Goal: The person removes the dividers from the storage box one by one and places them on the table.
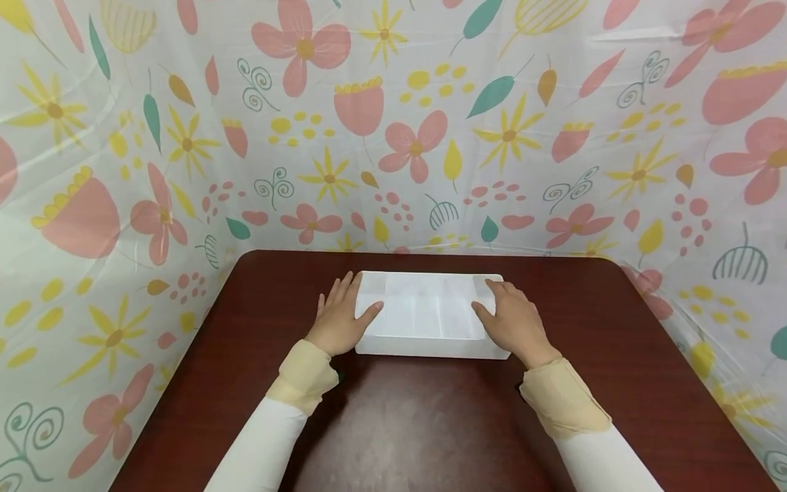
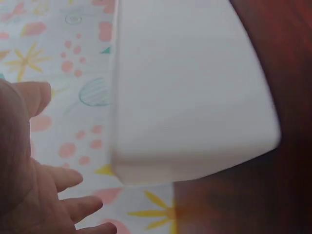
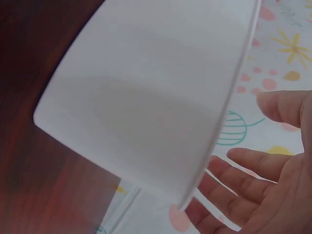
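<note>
A white rectangular box (image 1: pixel 424 347) with several compartments inside rests on the dark tabletop, its long side facing me. At its left end is my left hand (image 1: pixel 338 320), fingers straight and spread, the thumb reaching over the rim in the head view. My right hand (image 1: pixel 515 321) mirrors it at the right end, thumb and fingers extended. The left wrist view shows the left hand's fingers (image 2: pixel 82 207) straight beside the smooth box wall (image 2: pixel 190 87). From the right wrist, the right hand's fingers (image 3: pixel 243 183) appear right at the box's rim (image 3: pixel 225 112), not curled round it.
The reddish-brown table (image 1: pixel 393 424) has rounded far corners. A white curtain (image 1: pixel 393 157) printed with flowers and leaves hangs behind it and along both sides. Beige wraps (image 1: pixel 304 376) cover both wrists over white sleeves (image 1: pixel 261 444).
</note>
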Action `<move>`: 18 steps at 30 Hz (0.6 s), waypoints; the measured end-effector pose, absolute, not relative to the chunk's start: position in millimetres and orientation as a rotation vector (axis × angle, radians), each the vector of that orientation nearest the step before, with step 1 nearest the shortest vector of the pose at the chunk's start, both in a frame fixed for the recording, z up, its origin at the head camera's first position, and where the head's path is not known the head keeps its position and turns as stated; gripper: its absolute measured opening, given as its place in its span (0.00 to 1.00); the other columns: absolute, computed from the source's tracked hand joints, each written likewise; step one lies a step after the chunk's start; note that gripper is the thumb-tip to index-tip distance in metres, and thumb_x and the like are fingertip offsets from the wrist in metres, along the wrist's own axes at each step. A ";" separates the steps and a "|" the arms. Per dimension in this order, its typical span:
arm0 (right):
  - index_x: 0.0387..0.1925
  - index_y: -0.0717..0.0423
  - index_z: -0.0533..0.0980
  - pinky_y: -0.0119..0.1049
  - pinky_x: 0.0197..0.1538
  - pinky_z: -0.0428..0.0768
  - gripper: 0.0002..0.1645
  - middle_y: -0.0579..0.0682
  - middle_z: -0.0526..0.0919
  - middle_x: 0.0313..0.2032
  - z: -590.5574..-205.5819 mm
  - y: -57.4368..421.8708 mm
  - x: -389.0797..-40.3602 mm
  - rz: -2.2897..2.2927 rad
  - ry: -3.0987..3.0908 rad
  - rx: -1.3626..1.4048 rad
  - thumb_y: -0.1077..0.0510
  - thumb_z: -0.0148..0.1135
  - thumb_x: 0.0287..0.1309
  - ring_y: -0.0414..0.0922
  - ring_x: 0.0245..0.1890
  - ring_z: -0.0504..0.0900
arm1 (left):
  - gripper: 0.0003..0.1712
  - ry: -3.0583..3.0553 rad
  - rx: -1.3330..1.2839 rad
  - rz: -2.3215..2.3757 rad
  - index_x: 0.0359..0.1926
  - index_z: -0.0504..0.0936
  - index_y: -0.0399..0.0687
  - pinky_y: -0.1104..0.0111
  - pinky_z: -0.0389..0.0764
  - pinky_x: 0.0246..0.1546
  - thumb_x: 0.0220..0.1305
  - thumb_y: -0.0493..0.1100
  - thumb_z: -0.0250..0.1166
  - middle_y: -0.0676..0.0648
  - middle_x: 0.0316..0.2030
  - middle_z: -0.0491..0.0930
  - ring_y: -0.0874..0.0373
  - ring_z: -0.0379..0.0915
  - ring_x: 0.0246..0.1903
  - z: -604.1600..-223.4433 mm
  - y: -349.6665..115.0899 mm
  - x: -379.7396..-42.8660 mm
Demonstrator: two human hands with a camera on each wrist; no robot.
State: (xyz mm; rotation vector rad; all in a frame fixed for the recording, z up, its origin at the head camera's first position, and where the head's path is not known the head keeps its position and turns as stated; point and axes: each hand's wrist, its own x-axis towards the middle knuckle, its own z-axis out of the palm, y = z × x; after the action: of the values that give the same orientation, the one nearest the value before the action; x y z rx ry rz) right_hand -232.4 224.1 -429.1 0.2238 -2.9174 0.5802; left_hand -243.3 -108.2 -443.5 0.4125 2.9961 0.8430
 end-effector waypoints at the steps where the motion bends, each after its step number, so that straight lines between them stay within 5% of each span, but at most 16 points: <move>1: 0.67 0.67 0.63 0.66 0.56 0.67 0.38 0.68 0.69 0.61 -429.9 224.9 -232.0 0.581 -2.913 0.221 0.46 0.56 0.64 0.63 0.59 0.64 | 0.49 2.977 0.408 0.890 0.77 0.36 0.57 0.39 0.38 0.68 0.66 0.74 0.41 0.45 0.75 0.36 0.52 0.24 0.70 -446.7 -110.1 -243.4; 8: 0.63 0.69 0.67 0.56 0.44 0.78 0.36 0.65 0.79 0.44 -437.3 223.1 -232.0 0.586 -2.910 0.221 0.49 0.60 0.60 0.57 0.43 0.77 | 0.48 2.712 0.325 1.271 0.76 0.30 0.60 0.44 0.51 0.68 0.69 0.70 0.44 0.47 0.75 0.33 0.51 0.32 0.70 -468.9 -115.5 -246.9; 18: 0.64 0.71 0.65 0.48 0.29 0.78 0.39 0.56 0.79 0.26 -443.6 217.5 -236.0 0.574 -2.944 0.230 0.50 0.60 0.59 0.46 0.22 0.74 | 0.45 2.604 0.317 1.506 0.76 0.31 0.63 0.44 0.48 0.68 0.71 0.64 0.46 0.46 0.75 0.36 0.52 0.32 0.70 -490.1 -112.0 -250.0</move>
State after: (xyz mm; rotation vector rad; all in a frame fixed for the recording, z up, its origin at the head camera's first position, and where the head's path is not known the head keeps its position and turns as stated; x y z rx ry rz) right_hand -236.0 217.5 -443.6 0.2296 -2.9439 0.5739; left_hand -250.0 -112.0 -490.1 0.3174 2.6039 1.5062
